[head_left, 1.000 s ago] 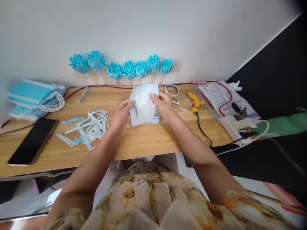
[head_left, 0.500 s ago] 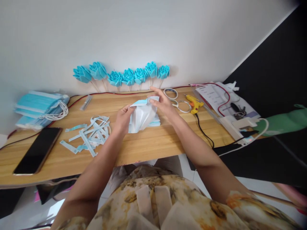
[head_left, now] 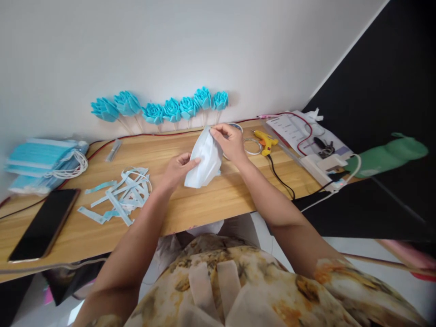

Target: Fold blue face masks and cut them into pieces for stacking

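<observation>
Over the wooden table, both of my hands hold a trimmed face mask piece (head_left: 204,159), its whitish, creased sheet tilted upright. My left hand (head_left: 176,170) pinches its left edge, thumb on the front. The upper right corner is between the thumb and fingers of my right hand (head_left: 232,141). A bit of blue material shows behind the lower right of the mask piece, mostly hidden. Left of my left hand lies a loose pile of cut mask strips (head_left: 122,197) with white ear loops.
Several blue flowers (head_left: 172,109) on sticks lean against the wall. Face masks (head_left: 41,159) and a phone (head_left: 44,225) lie left. On the right are a yellow glue gun (head_left: 267,142), a white ring (head_left: 254,153), a power strip (head_left: 322,168), papers (head_left: 286,123) and a green bottle (head_left: 391,154).
The mask piece has been raised and turned more upright. My right hand has closed its spread fingers on the top corner, and the view has shifted slightly right.
</observation>
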Motion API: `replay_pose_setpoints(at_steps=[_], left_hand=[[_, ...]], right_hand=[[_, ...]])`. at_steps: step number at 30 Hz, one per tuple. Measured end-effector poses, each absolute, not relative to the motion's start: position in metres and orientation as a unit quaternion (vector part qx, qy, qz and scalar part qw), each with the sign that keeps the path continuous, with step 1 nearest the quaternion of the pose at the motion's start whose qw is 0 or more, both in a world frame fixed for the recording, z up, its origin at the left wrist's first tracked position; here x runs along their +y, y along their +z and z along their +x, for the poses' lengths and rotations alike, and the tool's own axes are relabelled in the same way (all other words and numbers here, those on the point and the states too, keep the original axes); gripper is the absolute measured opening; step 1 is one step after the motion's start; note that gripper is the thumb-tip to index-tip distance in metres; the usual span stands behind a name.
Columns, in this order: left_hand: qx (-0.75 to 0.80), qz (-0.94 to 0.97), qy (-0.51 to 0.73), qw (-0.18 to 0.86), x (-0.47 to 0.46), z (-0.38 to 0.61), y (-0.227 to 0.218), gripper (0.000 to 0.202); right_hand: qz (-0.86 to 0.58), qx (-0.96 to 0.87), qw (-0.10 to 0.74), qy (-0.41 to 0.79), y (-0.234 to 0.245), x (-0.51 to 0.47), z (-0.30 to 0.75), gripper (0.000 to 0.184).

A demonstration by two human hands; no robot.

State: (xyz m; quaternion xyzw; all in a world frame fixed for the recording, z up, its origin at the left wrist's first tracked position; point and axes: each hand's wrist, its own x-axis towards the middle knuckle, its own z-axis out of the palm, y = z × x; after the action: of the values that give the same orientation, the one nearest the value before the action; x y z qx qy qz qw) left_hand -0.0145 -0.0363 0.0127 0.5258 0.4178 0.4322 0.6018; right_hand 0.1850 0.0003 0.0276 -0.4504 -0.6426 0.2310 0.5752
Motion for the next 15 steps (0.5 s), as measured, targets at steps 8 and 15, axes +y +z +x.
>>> replay_pose_setpoints(at_steps=[8,15], left_hand=[[0.434,0.441,0.575,0.536,-0.020,-0.026,0.005,0.045],[0.431,0.403,0.633,0.501,-0.016,-0.032,0.007,0.039]], right_hand=[[-0.459,-0.490,0.665,0.328,0.016,0.023,0.194,0.037],[-0.441,-0.491,0.645,0.384,0.016,0.019,0.188,0.051]])
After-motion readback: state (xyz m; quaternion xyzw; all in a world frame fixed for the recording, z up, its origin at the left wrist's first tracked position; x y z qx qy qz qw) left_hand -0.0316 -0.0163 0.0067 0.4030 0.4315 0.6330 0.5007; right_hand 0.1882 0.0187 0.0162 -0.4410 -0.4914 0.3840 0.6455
